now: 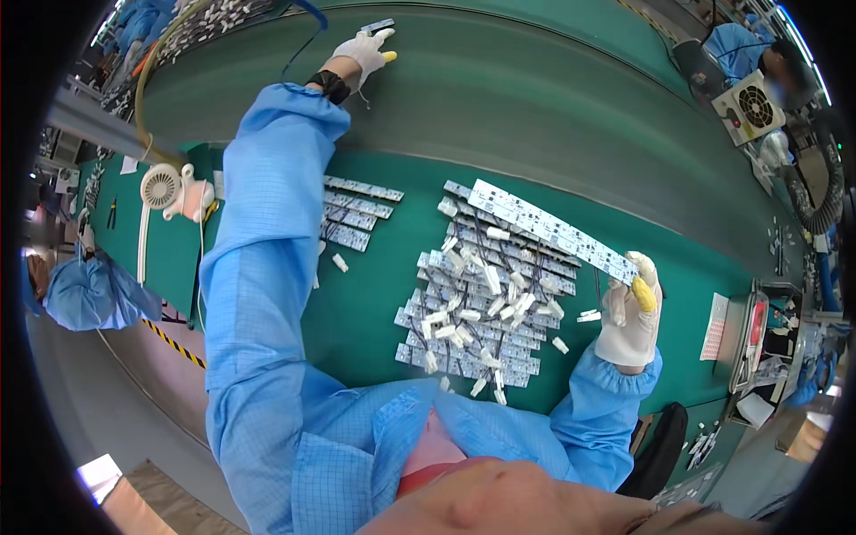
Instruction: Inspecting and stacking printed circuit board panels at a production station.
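Note:
My left hand [364, 53], in a white glove with a yellow thumb tip, reaches far out over the dark green belt. Its thumb and forefinger are spread apart, and a short circuit board piece [377, 28] sits right beyond the fingers; whether they touch it is unclear. In my right hand [631, 308], also gloved, is the right end of a long white LED circuit board strip [548, 229], gripped by thumb and fingers. That strip slants over a pile of circuit boards [481, 334] with dark wires and white connectors. Shorter board strips [352, 214] lie beside my left sleeve.
A small white and pink fan [169, 187] stands at the left. Loose connectors [340, 262] lie on the green table [357, 312]. At the right are a paper label sheet [715, 327], a parts bin [758, 334] and a boxed fan unit [749, 109]. Other people work at the edges.

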A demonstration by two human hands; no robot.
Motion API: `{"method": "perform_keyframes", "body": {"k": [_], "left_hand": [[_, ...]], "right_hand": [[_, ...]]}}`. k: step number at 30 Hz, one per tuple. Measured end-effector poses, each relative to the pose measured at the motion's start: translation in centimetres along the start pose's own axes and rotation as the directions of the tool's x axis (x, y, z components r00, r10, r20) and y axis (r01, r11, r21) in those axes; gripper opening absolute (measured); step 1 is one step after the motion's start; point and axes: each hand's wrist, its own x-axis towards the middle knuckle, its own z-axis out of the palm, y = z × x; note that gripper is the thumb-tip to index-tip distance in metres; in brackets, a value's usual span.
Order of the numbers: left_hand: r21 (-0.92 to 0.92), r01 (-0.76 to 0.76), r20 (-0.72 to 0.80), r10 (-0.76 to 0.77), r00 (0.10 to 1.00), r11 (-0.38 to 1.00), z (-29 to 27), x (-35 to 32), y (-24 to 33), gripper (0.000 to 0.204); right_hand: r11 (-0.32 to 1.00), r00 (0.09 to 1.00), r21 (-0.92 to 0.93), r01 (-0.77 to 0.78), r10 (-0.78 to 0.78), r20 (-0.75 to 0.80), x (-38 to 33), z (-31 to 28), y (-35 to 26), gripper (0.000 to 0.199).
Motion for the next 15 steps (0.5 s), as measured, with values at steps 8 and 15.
{"method": "perform_keyframes", "body": {"k": [8, 15], "left_hand": [[0.173, -0.252, -0.214, 0.286, 0.934, 0.952, -0.2, 0.2, 0.2, 0.02], [-0.682, -0.149, -0.103, 0.108, 0.989, 0.716, -10.1, -8.9, 5.3, 0.02]], "right_hand": [[0.835, 0.979, -0.55, -0.01, -0.104, -0.176, 2.5, -1.3, 0.5, 0.038], [0.0, 0.975, -0.999, 0.052, -0.215, 0.05, 3.1, -3.8, 1.3, 0.04]]}}
